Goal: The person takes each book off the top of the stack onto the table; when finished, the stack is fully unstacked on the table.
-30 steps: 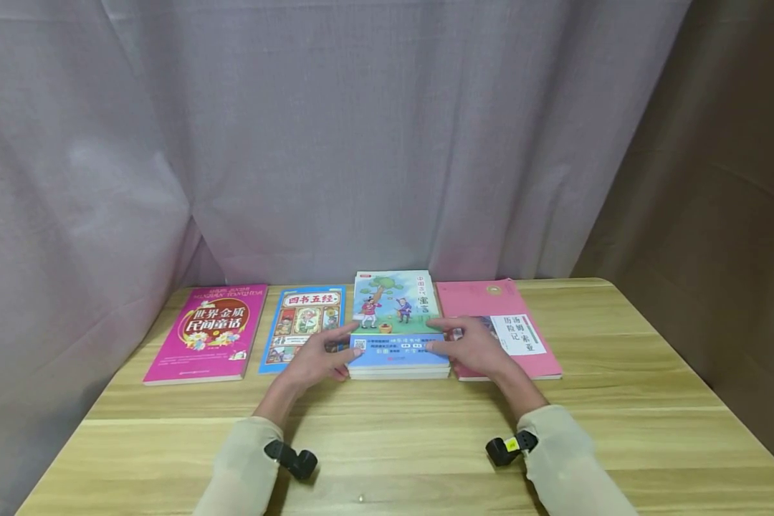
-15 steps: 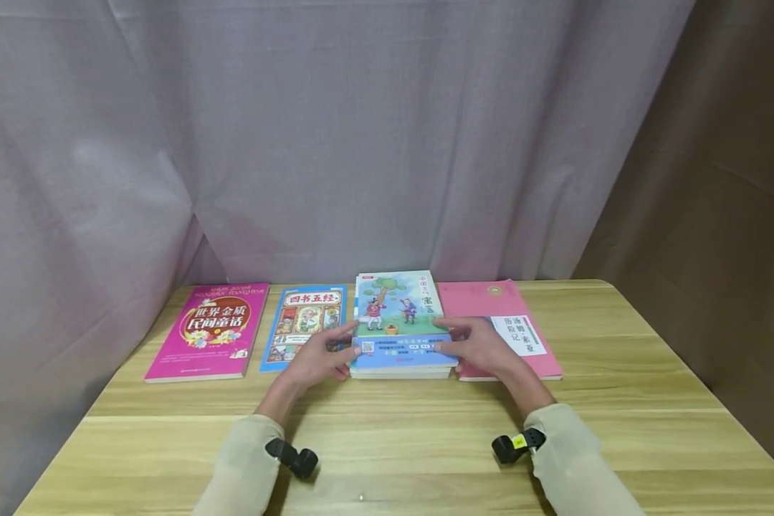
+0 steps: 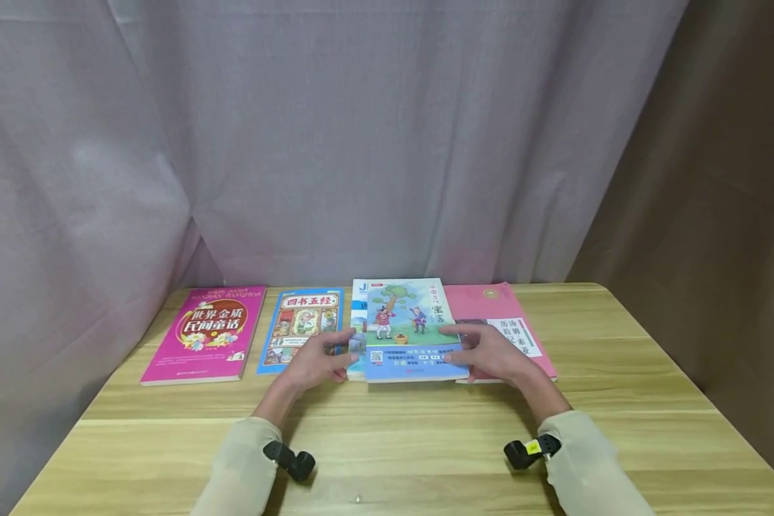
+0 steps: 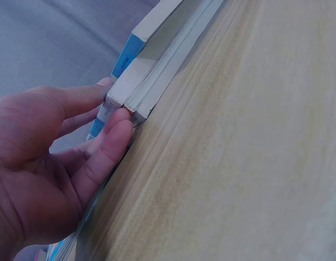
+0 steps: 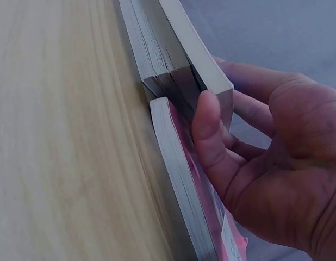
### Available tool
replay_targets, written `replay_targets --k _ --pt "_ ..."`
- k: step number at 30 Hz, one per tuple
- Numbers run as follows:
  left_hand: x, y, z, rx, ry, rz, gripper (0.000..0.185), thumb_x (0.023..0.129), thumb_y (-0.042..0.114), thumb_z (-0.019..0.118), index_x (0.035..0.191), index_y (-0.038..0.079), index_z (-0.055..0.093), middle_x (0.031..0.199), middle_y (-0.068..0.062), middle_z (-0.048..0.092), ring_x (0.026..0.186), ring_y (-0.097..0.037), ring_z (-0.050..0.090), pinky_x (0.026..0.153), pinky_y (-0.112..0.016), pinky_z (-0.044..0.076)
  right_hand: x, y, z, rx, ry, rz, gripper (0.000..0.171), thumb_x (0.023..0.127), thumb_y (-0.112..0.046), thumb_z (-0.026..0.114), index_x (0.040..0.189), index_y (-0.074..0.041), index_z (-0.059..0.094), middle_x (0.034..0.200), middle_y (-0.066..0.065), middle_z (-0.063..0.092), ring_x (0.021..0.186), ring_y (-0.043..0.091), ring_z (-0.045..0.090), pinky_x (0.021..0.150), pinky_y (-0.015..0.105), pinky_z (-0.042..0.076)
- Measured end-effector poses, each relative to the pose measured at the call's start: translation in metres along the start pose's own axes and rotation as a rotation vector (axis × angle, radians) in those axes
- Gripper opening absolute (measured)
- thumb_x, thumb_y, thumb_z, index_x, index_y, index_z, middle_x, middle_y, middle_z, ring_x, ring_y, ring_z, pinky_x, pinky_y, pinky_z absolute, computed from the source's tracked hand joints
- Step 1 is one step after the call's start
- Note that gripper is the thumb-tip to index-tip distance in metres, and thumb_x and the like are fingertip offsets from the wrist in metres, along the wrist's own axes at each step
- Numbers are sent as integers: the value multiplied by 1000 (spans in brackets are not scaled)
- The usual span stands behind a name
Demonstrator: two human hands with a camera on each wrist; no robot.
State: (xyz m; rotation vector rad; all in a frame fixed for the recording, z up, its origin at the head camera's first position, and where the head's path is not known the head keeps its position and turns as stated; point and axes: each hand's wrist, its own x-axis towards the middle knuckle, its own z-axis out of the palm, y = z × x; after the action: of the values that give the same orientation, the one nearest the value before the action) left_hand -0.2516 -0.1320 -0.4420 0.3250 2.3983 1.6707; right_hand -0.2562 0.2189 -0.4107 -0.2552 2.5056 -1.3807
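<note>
My right hand (image 3: 493, 351) grips the right edge of a blue-and-green book (image 3: 410, 326) with a tree and two figures on its cover. In the right wrist view, the thumb lies at the near corner of that book (image 5: 203, 54), raised over those below. Beneath it, shifted left, a pale blue book (image 3: 357, 362) shows only a strip of cover. My left hand (image 3: 312, 360) holds the left edge of this lower pile; in the left wrist view, its fingers close about the white spine corner (image 4: 116, 98) of the lower books.
A pink book (image 3: 484, 301) lies to the right, partly covered by the right hand and the top book. At left are a blue illustrated book (image 3: 304, 304) and a magenta book (image 3: 193, 351). A grey curtain (image 3: 297, 143) hangs behind the wooden table (image 3: 387, 444).
The top book has slid right with my right hand, uncovering the pale blue book's left strip. My left hand has stayed in place.
</note>
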Motion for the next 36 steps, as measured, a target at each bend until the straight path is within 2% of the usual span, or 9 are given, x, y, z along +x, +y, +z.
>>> replay_targets --k 5,12,16,18,20,24,26,31,36 --pt "1 0 0 -2 3 -5 61 98 12 75 155 7 53 152 -25 54 73 -18 67 71 -33 65 3 0 -1 -25 40 2 65 90 -30 86 149 -17 63 146 22 56 110 25 64 90 28 53" --pt "2 2 2 -15 -2 -14 61 98 13 75 155 9 54 149 -25 55 73 -17 67 70 -32 65 12 3 0 28 54 36 66 92 -29 83 153 -19 59 157 23 50 100 22 76 89 30 61" --pt "3 3 3 -17 -6 -7 61 98 12 75 155 8 54 146 -25 57 73 -17 67 71 -32 65 13 5 0 16 88 47 67 90 -29 85 152 -21 60 163 21 45 123 28 66 98 32 57" --pt "3 3 3 -13 -8 -5 61 98 12 75 155 8 54 146 -26 57 73 -17 67 71 -33 66 13 5 0 36 97 43 67 90 -27 85 151 -21 60 165 21 43 128 30 63 99 33 57" --pt "3 4 3 -10 -10 -2 61 98 12 75 155 8 53 148 -25 56 73 -17 67 71 -33 66 12 5 0 73 100 39 67 89 -25 86 151 -20 60 164 22 44 123 28 67 96 31 59" --pt "2 4 3 -11 -8 -12 61 98 12 75 155 8 53 152 -25 54 73 -17 67 71 -32 65 11 5 -1 159 101 41 67 89 -18 85 152 -17 60 158 24 50 99 22 76 84 29 64" --pt "1 4 3 -14 -5 -13 61 97 11 75 155 9 54 150 -25 55 73 -18 67 71 -32 65 10 5 -2 167 112 46 67 90 -17 85 152 -17 60 157 24 52 96 19 76 82 28 64" --pt "1 0 2 -16 12 -18 61 97 10 76 154 10 55 147 -24 57 73 -19 67 70 -33 65 6 5 -4 134 142 52 66 92 -21 83 153 -22 58 161 21 48 98 17 74 82 25 61" --pt "1 -2 2 -28 10 -26 61 97 11 75 154 10 54 151 -23 57 73 -18 67 72 -33 66 -1 5 -13 175 158 48 66 94 -19 81 155 -21 56 163 22 45 106 21 70 80 24 61"
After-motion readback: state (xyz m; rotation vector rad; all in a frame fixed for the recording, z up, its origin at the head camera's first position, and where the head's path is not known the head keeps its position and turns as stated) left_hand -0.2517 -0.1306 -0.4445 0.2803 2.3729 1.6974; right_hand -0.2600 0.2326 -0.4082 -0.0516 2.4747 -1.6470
